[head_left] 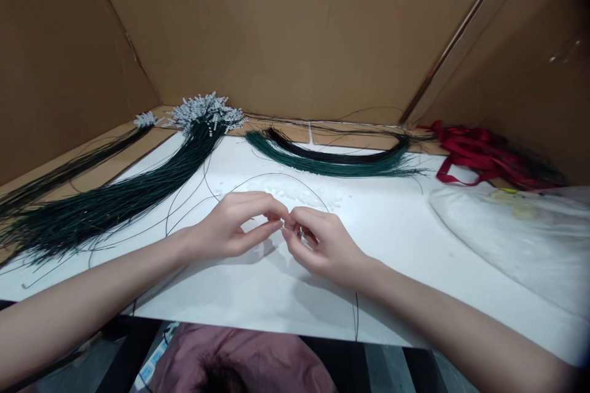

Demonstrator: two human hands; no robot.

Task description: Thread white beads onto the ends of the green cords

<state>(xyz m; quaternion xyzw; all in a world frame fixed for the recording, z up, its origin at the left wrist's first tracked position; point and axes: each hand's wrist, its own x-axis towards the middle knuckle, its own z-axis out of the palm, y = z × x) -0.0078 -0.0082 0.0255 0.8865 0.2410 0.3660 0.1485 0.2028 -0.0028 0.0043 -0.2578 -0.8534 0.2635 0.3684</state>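
My left hand (pixel 244 221) and my right hand (pixel 322 239) meet above the middle of a white work surface (pixel 258 295), thumbs and fingers pinched together. Between the fingertips shows a tiny pale bit, too small to name surely. A thin dark wire (pixel 295 177) arches behind both hands and runs down to my right hand, where part of it seems gripped. What my left fingertips hold is mostly hidden. Just beyond the hands, small white beads (pixel 295 189) lie scattered on the surface.
At the left lies a large bundle of green wires (pixel 152 187) tipped with white beads (pixel 203 112), beside a smaller bundle (pixel 92 156). Plain green and black wires (pixel 332 163) curve at the back. Red ribbon (pixel 479 150) and a clear plastic bag (pixel 520 239) lie right. Cardboard walls (pixel 295 31) enclose the area.
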